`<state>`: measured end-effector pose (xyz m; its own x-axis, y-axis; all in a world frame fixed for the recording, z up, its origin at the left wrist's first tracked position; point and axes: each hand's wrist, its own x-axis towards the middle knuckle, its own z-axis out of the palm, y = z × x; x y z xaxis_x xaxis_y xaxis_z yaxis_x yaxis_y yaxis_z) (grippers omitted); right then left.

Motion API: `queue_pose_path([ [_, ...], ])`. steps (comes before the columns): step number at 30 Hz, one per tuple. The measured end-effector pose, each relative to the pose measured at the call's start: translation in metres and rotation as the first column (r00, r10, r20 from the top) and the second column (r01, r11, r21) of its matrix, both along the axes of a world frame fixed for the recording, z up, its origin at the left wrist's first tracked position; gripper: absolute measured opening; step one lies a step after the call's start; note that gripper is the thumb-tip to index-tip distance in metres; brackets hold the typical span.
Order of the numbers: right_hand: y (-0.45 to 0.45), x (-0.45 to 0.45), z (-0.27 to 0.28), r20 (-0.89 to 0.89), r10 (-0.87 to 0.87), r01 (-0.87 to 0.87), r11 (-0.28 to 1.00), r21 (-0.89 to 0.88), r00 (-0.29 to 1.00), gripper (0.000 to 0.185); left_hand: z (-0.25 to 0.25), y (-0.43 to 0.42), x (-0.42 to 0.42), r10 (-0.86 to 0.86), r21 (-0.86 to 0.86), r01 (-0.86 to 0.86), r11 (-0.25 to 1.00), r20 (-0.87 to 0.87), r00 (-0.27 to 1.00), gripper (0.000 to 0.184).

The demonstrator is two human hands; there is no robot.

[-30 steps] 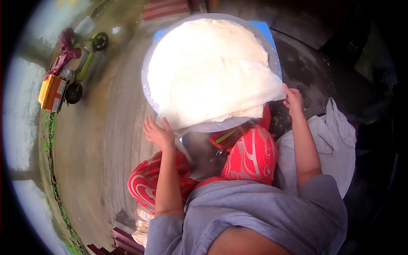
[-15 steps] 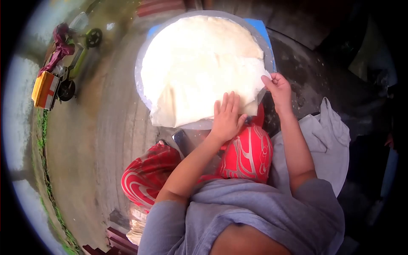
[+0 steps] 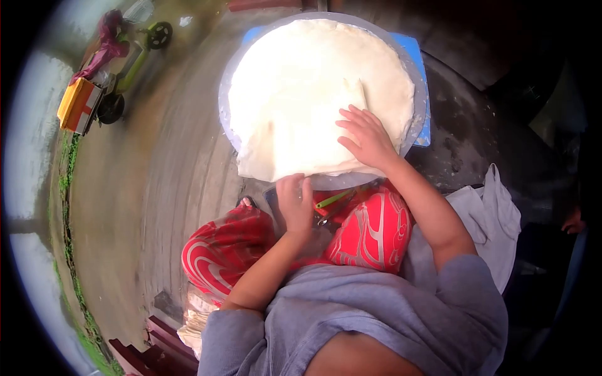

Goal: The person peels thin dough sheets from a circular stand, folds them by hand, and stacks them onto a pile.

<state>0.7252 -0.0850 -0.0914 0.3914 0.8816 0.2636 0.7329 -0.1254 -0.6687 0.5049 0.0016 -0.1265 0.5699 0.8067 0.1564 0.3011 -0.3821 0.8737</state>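
Note:
A stack of thin, pale dough-like sheets (image 3: 301,81) covers most of a round grey board (image 3: 417,119). The top sheet's right side is folded inward, its crease near my right hand (image 3: 369,136). That hand lies on the fold with fingers spread, pressing it. My left hand (image 3: 295,199) is at the board's front edge, its fingers curled over the near rim of the sheet, thumb beside them. Glare hides the sheets' surface detail. Below the board, between my knees, shows a green-handled tool (image 3: 332,200), its kind unclear.
Blue corners of a support (image 3: 414,56) stick out beneath the board. A grey cloth (image 3: 483,210) lies at my right. A dark phone-like object (image 3: 271,198) is partly hidden by my left hand. A green scooter (image 3: 128,78) with a yellow box (image 3: 78,103) stands far left.
My right hand has let go of the sheet's right corner and moved left onto the now folded part. My left hand has slid from atop the sheet to its near edge. The view shifted slightly.

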Motion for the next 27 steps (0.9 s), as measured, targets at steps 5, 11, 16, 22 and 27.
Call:
queue_pose_path([
  [5, -0.002, 0.001, -0.036, 0.53, -0.04, 0.197, 0.95, -0.243, 0.847, 0.07, -0.029, 0.055, -0.009, 0.662, -0.718, -0.461, 0.521, 0.0, 0.749, 0.056],
  [11, -0.002, 0.0, -0.014, 0.491, -0.005, 0.18, 0.934, -0.309, 0.871, 0.064, -0.049, 0.112, -0.016, 0.6, -0.931, -0.287, 0.227, -0.098, 0.794, 0.036],
  [16, -0.005, -0.012, -0.02, 0.398, 0.268, -0.177, 0.952, -0.249, 0.878, 0.036, 0.011, 0.096, -0.003, 0.711, -0.947, -0.117, 0.298, 0.139, 0.69, 0.028],
  [22, -0.004, -0.003, -0.027, 0.414, 0.281, -0.229, 0.958, -0.173, 0.866, 0.036, 0.07, 0.042, 0.067, 0.238, -0.552, 0.072, 0.831, 0.47, 0.85, 0.029],
  [27, -0.009, 0.014, 0.004, -0.923, -0.16, 0.358, 0.933, -0.027, 0.349, 0.04, 0.041, -0.001, 0.11, -0.359, -0.036, 0.358, 0.933, -0.06, 0.931, 0.028],
])
